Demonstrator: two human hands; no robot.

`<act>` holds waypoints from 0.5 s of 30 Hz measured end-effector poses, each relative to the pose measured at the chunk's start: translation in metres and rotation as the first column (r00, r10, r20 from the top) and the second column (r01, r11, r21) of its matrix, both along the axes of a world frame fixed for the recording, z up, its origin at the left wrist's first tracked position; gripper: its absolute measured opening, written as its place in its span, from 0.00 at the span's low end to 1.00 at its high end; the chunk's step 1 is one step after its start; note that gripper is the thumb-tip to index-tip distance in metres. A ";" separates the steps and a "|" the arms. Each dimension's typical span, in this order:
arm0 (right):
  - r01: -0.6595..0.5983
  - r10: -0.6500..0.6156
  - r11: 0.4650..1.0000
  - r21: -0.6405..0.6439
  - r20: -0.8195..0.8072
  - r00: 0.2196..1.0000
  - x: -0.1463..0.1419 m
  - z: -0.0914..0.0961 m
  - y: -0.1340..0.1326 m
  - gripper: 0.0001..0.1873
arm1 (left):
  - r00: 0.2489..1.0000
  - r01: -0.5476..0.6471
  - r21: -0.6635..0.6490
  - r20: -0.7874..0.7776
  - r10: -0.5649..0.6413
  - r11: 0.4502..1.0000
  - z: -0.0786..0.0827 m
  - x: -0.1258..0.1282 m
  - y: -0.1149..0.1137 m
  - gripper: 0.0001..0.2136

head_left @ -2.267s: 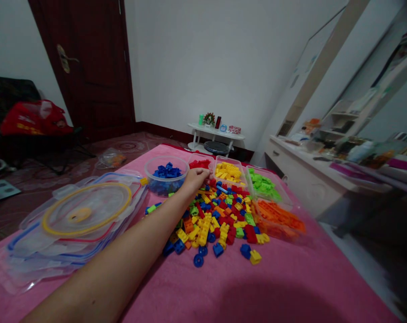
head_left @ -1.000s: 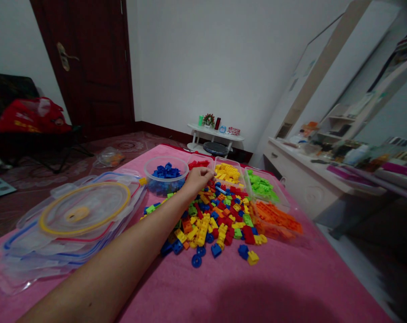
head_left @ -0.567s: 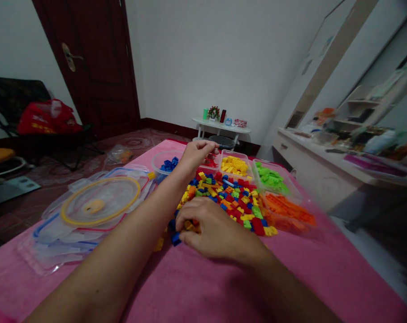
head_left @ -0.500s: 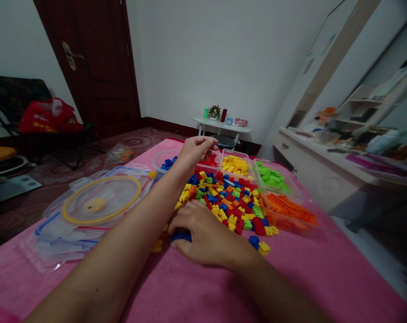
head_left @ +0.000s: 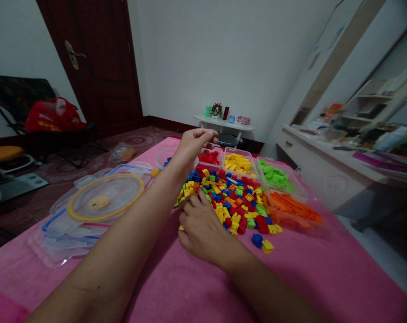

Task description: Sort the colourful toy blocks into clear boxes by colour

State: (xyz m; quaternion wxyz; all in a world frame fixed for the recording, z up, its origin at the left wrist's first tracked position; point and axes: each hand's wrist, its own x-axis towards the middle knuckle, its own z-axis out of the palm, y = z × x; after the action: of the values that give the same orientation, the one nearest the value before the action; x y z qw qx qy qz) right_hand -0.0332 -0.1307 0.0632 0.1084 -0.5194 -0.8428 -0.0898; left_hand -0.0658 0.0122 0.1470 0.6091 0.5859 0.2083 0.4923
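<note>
My left hand (head_left: 198, 141) hangs over the clear container of red bricks (head_left: 212, 157), its fingers loosely bent and apart, with no brick visible in them. My right hand (head_left: 201, 229) rests palm down at the near left edge of a mixed pile of toy building bricks (head_left: 235, 197). Its fingers are spread and curved against the bricks; whatever lies beneath the palm is hidden. A bit of a yellow brick (head_left: 181, 228) shows beside the thumb. To the right of the pile, a blue brick (head_left: 257, 240) and a yellow brick (head_left: 267, 246) lie together on the pink cloth.
Behind the pile stand containers of blue bricks (head_left: 168, 160), yellow bricks (head_left: 237, 163) and green bricks (head_left: 276, 176). Orange bricks (head_left: 294, 208) fill another at the right. Stacked clear lids (head_left: 106, 197) lie on the left. The pink cloth (head_left: 190, 287) covers the table.
My right hand has swept the bricks at the near left inward to the pile, and the blue one under its thumb is no longer visible. My left hand stays over the red bricks.
</note>
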 end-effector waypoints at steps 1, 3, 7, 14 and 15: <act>0.053 -0.053 0.999 0.007 0.000 0.999 0.006 0.006 -0.001 0.11 | 1.000 0.004 -0.006 0.014 -0.004 1.000 0.000 -0.001 0.001 0.06; 0.172 -0.172 0.985 0.003 0.022 0.985 0.018 0.017 -0.003 0.11 | 0.999 0.017 -0.035 0.050 -0.015 0.999 -0.001 -0.003 0.004 0.06; 0.364 -0.365 0.931 0.015 0.059 0.929 0.032 0.033 -0.006 0.13 | 0.987 0.035 -0.187 0.163 -0.004 0.982 0.003 -0.006 0.008 0.06; 0.055 -0.049 0.998 0.018 -0.239 0.970 -0.011 0.008 0.020 0.12 | 0.932 0.187 -0.457 0.363 -0.010 0.870 0.022 -0.015 0.000 0.05; 0.017 -0.015 1.000 0.006 -0.264 0.964 -0.020 0.001 0.028 0.13 | 0.925 0.207 -0.466 0.379 -0.017 0.860 0.024 -0.016 -0.002 0.05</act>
State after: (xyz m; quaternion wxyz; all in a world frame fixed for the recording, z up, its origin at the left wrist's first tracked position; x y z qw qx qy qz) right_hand -0.0535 -0.1031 0.0644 0.2211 -0.5332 -0.8163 -0.0243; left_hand -0.0819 0.0099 0.1713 0.7949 0.3195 0.1771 0.4844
